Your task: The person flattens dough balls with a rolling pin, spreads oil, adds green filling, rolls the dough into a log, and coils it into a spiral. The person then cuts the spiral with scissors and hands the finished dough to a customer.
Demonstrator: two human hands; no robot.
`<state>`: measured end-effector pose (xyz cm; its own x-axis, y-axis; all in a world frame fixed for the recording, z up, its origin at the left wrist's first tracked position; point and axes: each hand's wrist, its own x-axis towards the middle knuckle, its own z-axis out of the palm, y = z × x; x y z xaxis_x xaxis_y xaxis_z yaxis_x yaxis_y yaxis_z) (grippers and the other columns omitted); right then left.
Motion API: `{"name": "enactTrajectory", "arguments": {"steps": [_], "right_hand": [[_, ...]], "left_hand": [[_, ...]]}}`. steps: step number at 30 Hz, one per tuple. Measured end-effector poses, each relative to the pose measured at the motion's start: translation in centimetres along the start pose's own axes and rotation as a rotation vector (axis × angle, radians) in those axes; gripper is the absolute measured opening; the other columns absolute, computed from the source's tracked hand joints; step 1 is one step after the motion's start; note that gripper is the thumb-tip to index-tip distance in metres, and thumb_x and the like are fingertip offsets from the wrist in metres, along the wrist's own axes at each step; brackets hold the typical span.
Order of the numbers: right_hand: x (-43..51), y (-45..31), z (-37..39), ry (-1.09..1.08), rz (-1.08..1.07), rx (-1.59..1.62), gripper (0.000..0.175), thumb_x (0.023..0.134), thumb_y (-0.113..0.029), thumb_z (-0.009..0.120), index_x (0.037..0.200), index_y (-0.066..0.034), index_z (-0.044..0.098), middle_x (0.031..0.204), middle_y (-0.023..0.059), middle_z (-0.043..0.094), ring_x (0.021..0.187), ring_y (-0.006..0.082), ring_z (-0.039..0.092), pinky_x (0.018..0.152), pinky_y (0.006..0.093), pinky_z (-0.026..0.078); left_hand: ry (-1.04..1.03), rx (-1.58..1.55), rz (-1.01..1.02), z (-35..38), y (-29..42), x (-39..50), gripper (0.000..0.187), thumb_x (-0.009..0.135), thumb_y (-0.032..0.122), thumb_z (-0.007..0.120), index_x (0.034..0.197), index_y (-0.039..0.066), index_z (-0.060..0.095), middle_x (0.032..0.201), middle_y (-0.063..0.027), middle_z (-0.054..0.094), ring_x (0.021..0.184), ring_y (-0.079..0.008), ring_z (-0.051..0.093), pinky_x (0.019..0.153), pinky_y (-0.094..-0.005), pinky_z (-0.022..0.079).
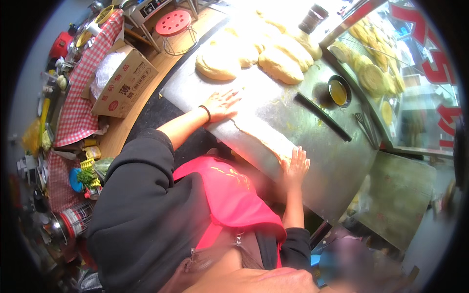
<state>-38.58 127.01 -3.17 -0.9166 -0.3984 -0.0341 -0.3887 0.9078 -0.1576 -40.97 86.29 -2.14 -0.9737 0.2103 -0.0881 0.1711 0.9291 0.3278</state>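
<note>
A long flattened strip of dough (269, 137) lies along the near edge of the metal worktop (329, 172). My left hand (221, 105), with a dark band at the wrist, rests palm down at the strip's upper left end, fingers spread. At its lower right end, my right hand (296, 166) lies flat with fingers extended, touching the dough. Large pale dough pieces (280, 64) sit beyond, partly washed out by glare. A dark rod (322, 116) lies right of the strip, near a small bowl of yellow liquid (339, 91).
Metal utensils (366, 128) lie by the worktop's right edge. Behind glass are stacked flatbreads (373, 75). A dark bottle-like object (313, 18) stands at the far side. Left are a cardboard box (122, 86), a red stool (173, 22) and a checked cloth (82, 91).
</note>
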Motion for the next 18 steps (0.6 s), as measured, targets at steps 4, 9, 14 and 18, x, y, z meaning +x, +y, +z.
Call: {"name": "enactTrajectory", "arguments": {"steps": [4, 9, 14, 18], "right_hand": [[-0.8, -0.3, -2.4, 0.217, 0.073, 0.175, 0.062, 0.086, -0.034, 0.061, 0.137, -0.0067, 0.038, 0.139, 0.0171, 0.038, 0.129, 0.0326, 0.035, 0.107, 0.0477, 0.025], [-1.6, -1.0, -5.0, 0.231, 0.669, 0.565, 0.062, 0.075, -0.017, 0.075, 0.128, 0.0003, 0.046, 0.116, 0.0217, 0.05, 0.106, 0.0304, 0.054, 0.088, 0.0388, 0.047], [-1.4, -1.3, -6.0, 0.462, 0.373, 0.396, 0.045, 0.076, -0.015, 0.072, 0.114, 0.0023, 0.054, 0.113, 0.0185, 0.056, 0.101, 0.0354, 0.055, 0.094, 0.0419, 0.041], [-1.0, -2.6, -6.6, 0.317, 0.399, 0.627, 0.017, 0.087, -0.016, 0.063, 0.086, 0.0008, 0.061, 0.077, 0.0107, 0.063, 0.071, 0.0182, 0.057, 0.066, 0.0315, 0.048]], "left_hand": [[0.016, -0.178, 0.087, -1.0, -0.8, 0.3, 0.047, 0.087, 0.038, 0.052, 0.125, 0.011, 0.053, 0.133, -0.0138, 0.047, 0.123, -0.029, 0.045, 0.102, -0.0491, 0.033], [-0.171, 0.093, 0.014, -4.0, -0.6, 2.4, 0.045, 0.071, 0.04, 0.063, 0.112, 0.019, 0.063, 0.114, -0.0112, 0.058, 0.101, -0.0273, 0.056, 0.084, -0.0444, 0.044], [0.272, -0.106, 0.081, -3.9, -1.8, 0.3, 0.028, 0.072, 0.031, 0.066, 0.096, 0.016, 0.066, 0.099, -0.0083, 0.061, 0.091, -0.0272, 0.059, 0.078, -0.039, 0.045], [0.514, -0.364, -0.328, -1.2, -5.3, -7.1, 0.028, 0.082, 0.035, 0.061, 0.073, 0.009, 0.062, 0.076, -0.0107, 0.061, 0.073, -0.0307, 0.061, 0.065, -0.042, 0.047]]}}
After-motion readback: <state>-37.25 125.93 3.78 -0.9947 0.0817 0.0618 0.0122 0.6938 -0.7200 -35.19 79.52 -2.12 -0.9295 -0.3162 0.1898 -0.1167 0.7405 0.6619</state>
